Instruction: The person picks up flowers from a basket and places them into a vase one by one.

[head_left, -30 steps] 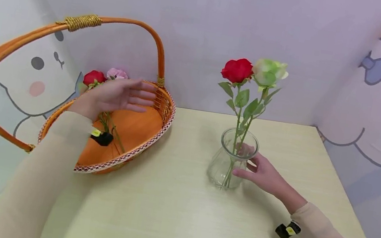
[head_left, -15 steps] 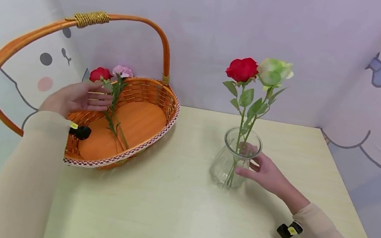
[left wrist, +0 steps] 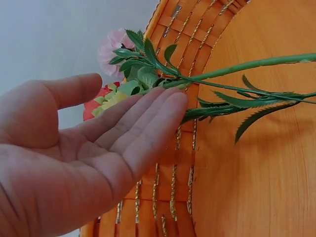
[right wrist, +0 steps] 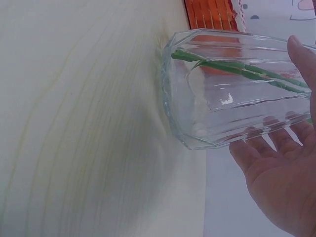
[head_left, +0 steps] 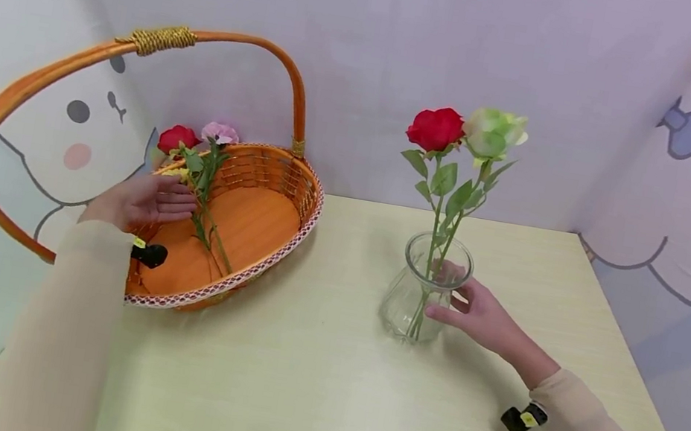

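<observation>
My left hand (head_left: 144, 202) reaches over the left side of an orange woven basket (head_left: 301, 193), its fingers straight and palm turned up. In the left wrist view the fingertips lie right at the green stems (left wrist: 222, 74) of the artificial flowers. These are a red rose (head_left: 178, 138), a pink carnation (head_left: 220, 133) and a yellow bloom (left wrist: 114, 99) partly behind my fingers. My right hand (head_left: 482, 316) grips a clear glass vase (head_left: 397, 307), thumb in front and fingers round the back. A red rose (head_left: 435, 129) and a pale green-white rose (head_left: 494, 133) stand in the vase.
The basket's tall arched handle (head_left: 56, 70) rises over my left forearm. Pale wood tabletop (head_left: 319, 385) lies between basket and vase. A light curtain wall (head_left: 370, 61) with cartoon prints stands behind. Each wrist wears a black camera (head_left: 515, 422).
My left hand has moved left from over the basket's middle, then slightly down to the flower stems. The right hand keeps its grip on the vase. The head view has shifted slightly.
</observation>
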Demonstrator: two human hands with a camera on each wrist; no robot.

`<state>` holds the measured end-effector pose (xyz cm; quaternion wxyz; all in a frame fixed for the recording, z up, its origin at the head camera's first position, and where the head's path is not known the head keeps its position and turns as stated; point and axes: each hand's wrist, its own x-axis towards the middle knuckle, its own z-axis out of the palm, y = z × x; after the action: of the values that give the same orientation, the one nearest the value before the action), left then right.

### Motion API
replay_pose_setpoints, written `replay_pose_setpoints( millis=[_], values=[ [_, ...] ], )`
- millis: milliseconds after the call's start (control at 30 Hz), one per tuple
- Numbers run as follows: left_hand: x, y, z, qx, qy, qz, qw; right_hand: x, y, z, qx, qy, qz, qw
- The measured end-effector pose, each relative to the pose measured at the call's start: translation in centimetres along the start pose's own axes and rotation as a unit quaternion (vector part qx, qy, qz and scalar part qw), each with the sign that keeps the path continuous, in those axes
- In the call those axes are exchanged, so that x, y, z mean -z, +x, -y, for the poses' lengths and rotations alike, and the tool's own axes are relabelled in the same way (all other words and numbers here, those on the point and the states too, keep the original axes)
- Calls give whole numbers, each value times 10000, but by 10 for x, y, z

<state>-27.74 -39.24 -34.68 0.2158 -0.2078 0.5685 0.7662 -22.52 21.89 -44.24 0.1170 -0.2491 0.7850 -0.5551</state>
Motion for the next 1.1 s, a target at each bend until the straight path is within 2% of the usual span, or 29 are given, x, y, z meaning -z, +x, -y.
replay_pose_setpoints(
  millis=[133, 400, 667, 767, 867, 1100],
  values=[
    [1, 2, 5, -1, -136, 39, 9999, -1, 0, -1, 15, 28, 4, 10000],
    [0, 7, 12, -74, -40, 243, 9997, -1, -1, -1, -4, 61, 23, 10000],
    [3, 14, 17, -98, -448, 221, 9987, -2, -1, -1, 54, 55, 35, 10000],
    [2, 15, 16, -121, -503, 343, 9981, -2, -1, -1, 51, 44, 33, 10000],
    [-2, 15, 15, -243, -334, 467, 9981, -1, -1, -1, 53, 51, 16, 10000],
    [-8, 17, 15, -554, 62, 438, 9975, 0, 0, -1, 49, 54, 8, 10000]
  ],
)
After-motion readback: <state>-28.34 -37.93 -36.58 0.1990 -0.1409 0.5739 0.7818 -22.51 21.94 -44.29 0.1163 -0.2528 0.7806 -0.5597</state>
